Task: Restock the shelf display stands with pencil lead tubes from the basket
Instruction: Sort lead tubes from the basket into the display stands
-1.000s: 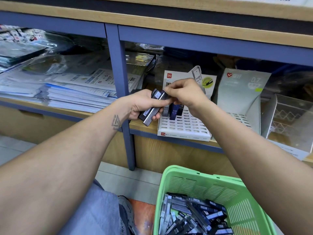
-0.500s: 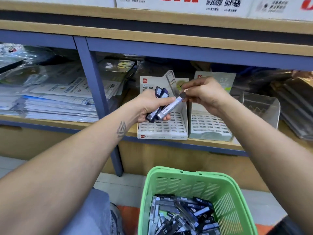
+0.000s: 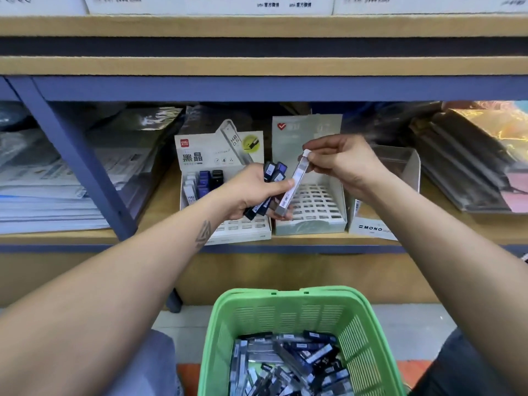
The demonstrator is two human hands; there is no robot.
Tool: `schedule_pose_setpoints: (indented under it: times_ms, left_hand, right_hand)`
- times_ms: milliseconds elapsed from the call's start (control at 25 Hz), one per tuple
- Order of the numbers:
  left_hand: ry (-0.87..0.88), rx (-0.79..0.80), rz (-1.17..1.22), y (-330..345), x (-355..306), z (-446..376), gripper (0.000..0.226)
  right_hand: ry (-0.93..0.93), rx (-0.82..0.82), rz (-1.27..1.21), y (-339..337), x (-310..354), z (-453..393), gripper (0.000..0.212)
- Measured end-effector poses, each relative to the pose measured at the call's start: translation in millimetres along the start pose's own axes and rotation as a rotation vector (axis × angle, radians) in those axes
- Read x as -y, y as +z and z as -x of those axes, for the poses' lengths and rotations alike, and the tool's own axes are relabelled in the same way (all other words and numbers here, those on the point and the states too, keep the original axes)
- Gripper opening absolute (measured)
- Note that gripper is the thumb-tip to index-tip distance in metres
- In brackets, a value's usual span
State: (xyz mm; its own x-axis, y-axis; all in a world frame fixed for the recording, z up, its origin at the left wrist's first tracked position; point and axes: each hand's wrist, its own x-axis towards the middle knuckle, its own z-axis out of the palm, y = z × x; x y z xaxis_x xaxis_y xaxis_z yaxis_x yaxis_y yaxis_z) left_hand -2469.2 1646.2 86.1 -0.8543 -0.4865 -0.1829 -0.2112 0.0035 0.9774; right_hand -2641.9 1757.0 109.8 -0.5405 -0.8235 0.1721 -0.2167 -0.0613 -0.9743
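My left hand (image 3: 251, 192) grips a bunch of dark pencil lead tubes (image 3: 273, 174) in front of the shelf. My right hand (image 3: 343, 164) pinches the white cap end of a pale tube (image 3: 295, 181), whose lower end still rests against my left fingers. Behind my left hand stands a white display stand (image 3: 197, 155) marked HB 0.5, with a few tubes (image 3: 204, 181) upright in its back rows. To its right a grey-green display stand (image 3: 317, 201) shows a bare grid. A green basket (image 3: 285, 312) with several tubes (image 3: 288, 364) sits below.
A Mono display box (image 3: 377, 227) stands right of the grey-green stand. Stacks of paper packs (image 3: 51, 192) lie left of the blue shelf post (image 3: 77, 161), dark folders (image 3: 468, 172) at the right. White cartons (image 3: 208, 4) line the upper shelf.
My right hand has drawn a pale tube from the bunch and lifted its top end up and right. The view has shifted right, centring both stands.
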Motion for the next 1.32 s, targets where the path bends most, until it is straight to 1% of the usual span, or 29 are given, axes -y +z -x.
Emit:
schedule_pose_setpoints:
  times_ms: [120, 200, 320, 400, 480, 560, 600, 680, 720, 840, 960, 1160, 1320]
  left_hand:
    - [0.071, -0.07, -0.187, 3, -2, -11, 0.026]
    - [0.105, -0.114, -0.257, 4, -4, -16, 0.028]
    - [0.158, -0.177, -0.238, 7, -9, -21, 0.02]
    - [0.18, -0.241, -0.192, 6, -11, -27, 0.021]
    - [0.15, -0.365, -0.191, 3, -11, -35, 0.018]
    - [0.083, -0.504, -0.247, -2, -10, -43, 0.025]
    - [0.043, -0.542, -0.302, -5, -8, -45, 0.028]
    - [-0.017, -0.559, -0.424, -6, -6, -47, 0.027]
    - [-0.035, -0.557, -0.473, -6, -4, -48, 0.027]
    - [-0.079, -0.532, -0.562, -3, 1, -49, 0.03]
    - [-0.103, -0.51, -0.536, -4, 1, -50, 0.03]
    - [-0.121, -0.504, -0.457, -7, 1, -50, 0.03]
    - [-0.127, -0.509, -0.424, -7, 0, -49, 0.029]
  right_hand:
    - [0.005, 0.016, 0.032, -10, -11, -3, 0.017]
    - [0.005, 0.013, 0.035, -11, -14, -5, 0.017]
    - [-0.033, 0.004, -0.007, -8, -10, -13, 0.017]
    - [-0.089, -0.022, 0.004, -7, -5, -21, 0.016]
    - [-0.165, -0.063, 0.082, -6, -3, -31, 0.016]
    - [-0.235, -0.089, 0.245, -1, -7, -37, 0.018]
    - [-0.267, -0.096, 0.351, 3, -11, -39, 0.018]
    - [-0.336, -0.101, 0.519, 11, -20, -40, 0.016]
    - [-0.36, -0.103, 0.557, 15, -24, -40, 0.016]
    - [-0.403, -0.114, 0.574, 21, -31, -43, 0.016]
    - [-0.4, -0.115, 0.56, 21, -32, -45, 0.016]
    - [-0.392, -0.018, 0.532, 26, -28, -41, 0.014]
    - [-0.412, 0.01, 0.549, 30, -25, -37, 0.01]
